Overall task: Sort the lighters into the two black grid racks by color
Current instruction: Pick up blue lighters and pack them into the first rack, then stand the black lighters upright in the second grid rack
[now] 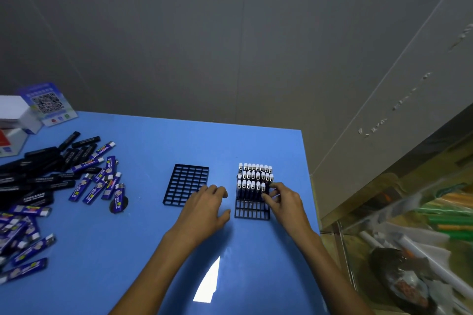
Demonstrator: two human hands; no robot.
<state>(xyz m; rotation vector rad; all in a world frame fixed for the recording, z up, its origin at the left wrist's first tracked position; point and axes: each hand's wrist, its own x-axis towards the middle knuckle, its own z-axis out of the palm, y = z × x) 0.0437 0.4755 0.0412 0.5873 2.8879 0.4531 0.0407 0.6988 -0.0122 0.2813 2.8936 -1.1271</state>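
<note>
The right black plastic grid rack [252, 210] stands on the blue desk [143, 250]. Its far rows are full of upright blue lighters with white tops [254, 178]. The right hand [284, 202] pinches one dark lighter [266, 190] at the end of the near filled row, though it looks blurry there. The left black grid rack [184, 184] lies just beside it with bare holes. The left hand [207, 208] rests flat and loose on that rack's near corner, holding nothing. Loose blue lighters [101, 184] and black lighters [38, 174] lie scattered far to the left.
</note>
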